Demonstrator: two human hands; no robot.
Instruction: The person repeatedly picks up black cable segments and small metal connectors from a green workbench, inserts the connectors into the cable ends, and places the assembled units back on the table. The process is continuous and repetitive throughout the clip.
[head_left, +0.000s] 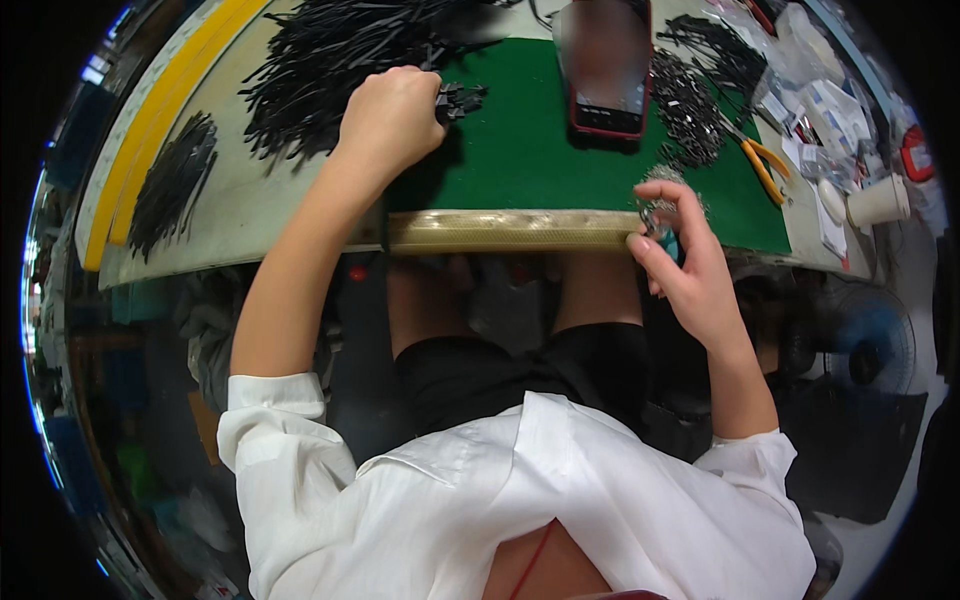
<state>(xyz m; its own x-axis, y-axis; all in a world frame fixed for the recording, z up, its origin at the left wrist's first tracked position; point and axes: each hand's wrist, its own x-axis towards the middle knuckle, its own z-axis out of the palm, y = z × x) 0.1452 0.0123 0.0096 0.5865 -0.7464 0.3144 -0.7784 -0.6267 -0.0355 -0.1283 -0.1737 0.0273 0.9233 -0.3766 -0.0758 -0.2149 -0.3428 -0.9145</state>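
Note:
My left hand point(392, 118) is closed in a fist over the green mat point(520, 160). The ends of several thin black straps point(462, 102) stick out of its far right side. Next to it lies a large heap of loose black straps point(330, 60). My right hand point(692, 255) is at the mat's near edge, thumb and index finger curled around something small and dark that I cannot make out. A teal thing shows under its fingers. Just beyond the fingertips is a small pile of silvery metal pieces point(664, 178).
A gold textured strip point(510, 232) runs along the table's near edge. A phone in a red case point(608, 110) lies on the mat. Orange-handled pliers point(764, 172) lie right of a heap of dark metal parts point(686, 105). A smaller strap bundle point(175, 185) and a white cup point(878, 202) flank these.

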